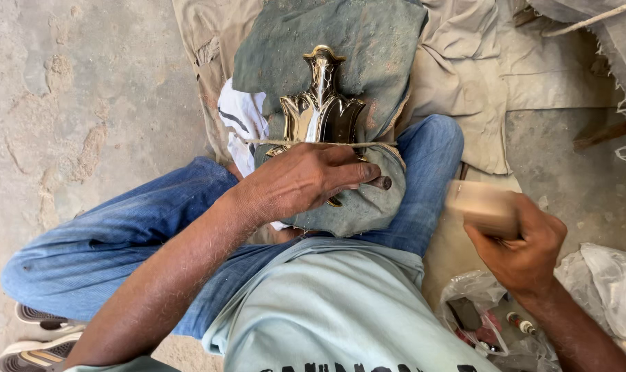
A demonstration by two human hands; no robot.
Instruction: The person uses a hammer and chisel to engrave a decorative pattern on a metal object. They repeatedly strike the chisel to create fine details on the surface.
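Observation:
A shiny brass-coloured cast metal piece with a narrow neck lies on a dark green-grey cloth, tied down by a thin cord. My left hand rests on its lower part and pinches a small dark metal punch against a grey cloth pad on my lap. My right hand is raised to the right and grips a pale wooden block, blurred by motion. I sit with legs in blue jeans folded around the work.
Beige canvas sheets cover the ground behind the piece. A white rag lies left of it. A clear plastic bag with small tools sits at lower right. Bare concrete floor stretches left; a sandal is at bottom left.

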